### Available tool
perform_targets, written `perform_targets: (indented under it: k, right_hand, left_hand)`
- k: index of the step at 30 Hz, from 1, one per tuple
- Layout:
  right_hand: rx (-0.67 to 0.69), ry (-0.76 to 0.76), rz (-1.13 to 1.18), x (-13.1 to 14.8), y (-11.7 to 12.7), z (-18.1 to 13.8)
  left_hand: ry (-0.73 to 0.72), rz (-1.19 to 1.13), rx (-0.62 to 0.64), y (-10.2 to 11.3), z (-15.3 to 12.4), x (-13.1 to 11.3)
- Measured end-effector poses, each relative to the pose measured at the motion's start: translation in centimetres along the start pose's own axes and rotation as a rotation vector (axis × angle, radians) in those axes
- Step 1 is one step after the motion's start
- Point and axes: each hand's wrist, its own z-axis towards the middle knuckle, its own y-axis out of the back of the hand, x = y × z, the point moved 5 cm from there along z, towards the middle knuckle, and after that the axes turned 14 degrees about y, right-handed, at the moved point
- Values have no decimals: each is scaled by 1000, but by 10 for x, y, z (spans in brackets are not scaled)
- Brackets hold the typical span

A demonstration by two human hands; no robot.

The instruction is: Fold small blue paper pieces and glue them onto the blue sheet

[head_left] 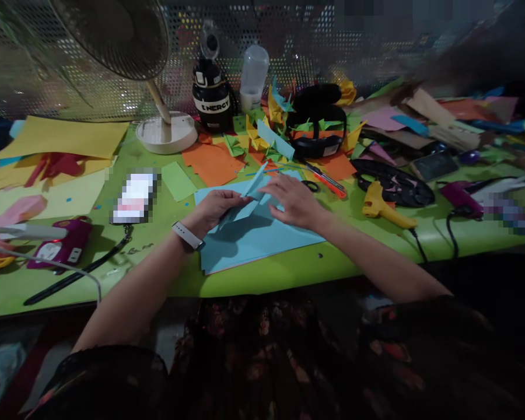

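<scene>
My left hand, with a pale watch strap on the wrist, is closed on a piece of folded light blue paper, pinching it between thumb and fingers. The paper's flaps stand up at angles above a stack of flat blue sheets. At the right side of the folded paper is my right hand, its fingers bent and spread apart. Its fingertips are at the paper's edge; whether they press on it is hard to make out. Just beyond that hand lie a red utility knife and the black handle of scissors.
A yellow glue gun and a black tray lie to the right. On the left are a phone and a purple power strip with cords. A fan, bottle and coloured paper pieces stand behind.
</scene>
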Motion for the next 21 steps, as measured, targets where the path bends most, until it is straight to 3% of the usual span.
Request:
perform_targets:
  k: [2, 5, 8, 11, 12, 14, 15, 18, 21]
  right_hand:
    - [66, 96, -136, 7, -5, -5]
    - [50, 173, -251, 14, -9, -11]
    - [48, 266, -267, 18, -14, -15]
    - [110, 284, -194, 15, -18, -18]
    - [129, 274, -161, 13, -19, -20]
    - [145, 245, -79, 8, -20, -21]
    - [145, 225, -31, 5, -21, -22]
    - [139, 146, 116, -2, -23, -21]
    - [142, 74, 174, -5, -24, -19]
  left_hand:
    - [57, -7, 38, -2, -2, 3]
    - [60, 43, 31, -4, -5, 6]
    - [8, 230, -68, -4, -7, 8]
    - [-60, 578, -221, -3, -16, 10]
    - [-143, 710, -292, -3, -20, 8]
    - [-442, 957, -471, -4, -33, 0]
    - [-595, 1059, -497, -7, -38, -1]
    - [-933, 1262, -406, -17, -43, 6]
    - [-1068, 1393, -344, -21, -39, 14]
